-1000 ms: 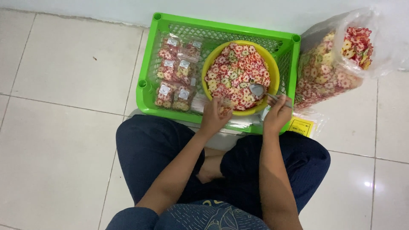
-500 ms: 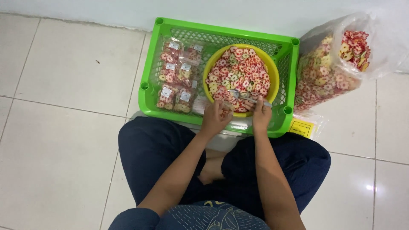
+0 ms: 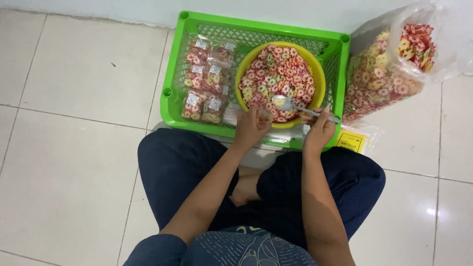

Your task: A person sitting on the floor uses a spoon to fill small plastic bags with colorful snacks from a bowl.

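Head view: spoon is now lifted, its bowl apparently empty, over the near side of the yellow bowl of red-yellow flower-shaped snacks; half a second ago it was down by the small bag, so that scoop looks delivered. Right hand pinches the spoon handle. Left hand is closed around a small clear bag at the bowl's near rim. Filled packets lie left in the green crate; big bulk bag stands right, on the floor.

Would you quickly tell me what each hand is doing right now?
Left hand: closed around a small clear packet at the yellow bowl's edge.
Right hand: closed on a metal spoon over the bowl.
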